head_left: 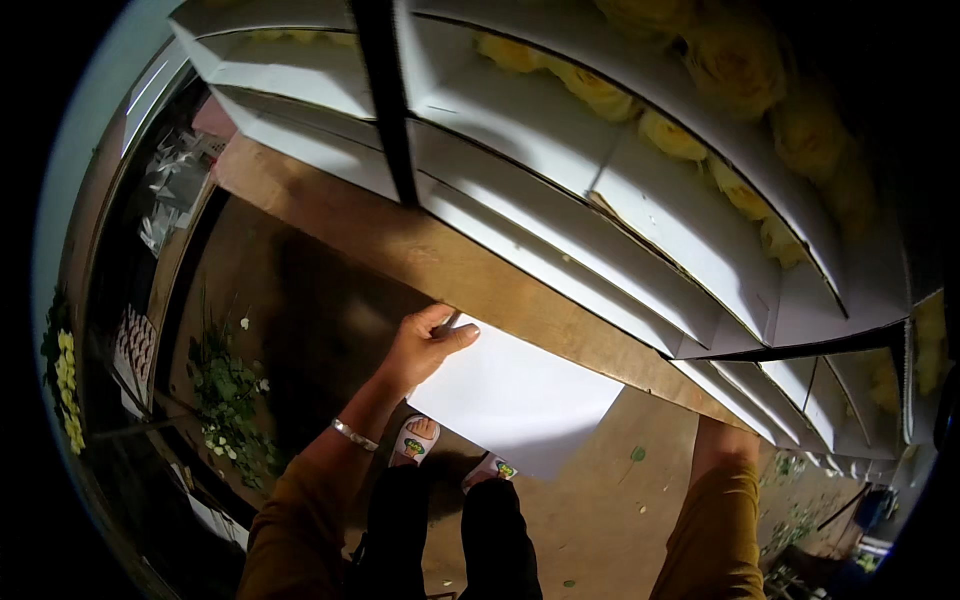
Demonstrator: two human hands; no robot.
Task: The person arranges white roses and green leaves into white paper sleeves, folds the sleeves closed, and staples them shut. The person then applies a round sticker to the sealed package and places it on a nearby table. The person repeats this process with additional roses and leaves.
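A plain white sheet [520,395], of paper or thin card, hangs at a slant below the edge of a wooden board [480,280]. My left hand [430,345] grips its upper left corner, thumb on top of the sheet and fingers mostly behind it. My right forearm [720,490] reaches up on the right side. The wrist passes under the board's right end, so the right hand and its fingers are hidden. Above the board stands a rack of white card compartments [560,140] with thin dividers.
Yellow roses [735,65] fill the rack's upper rows. A dark upright post [385,100] crosses the rack. Cut stems and leaves [225,385] lie on the floor at left, with clear plastic wrapping [170,195] beyond. My sandalled feet [415,437] stand below the sheet.
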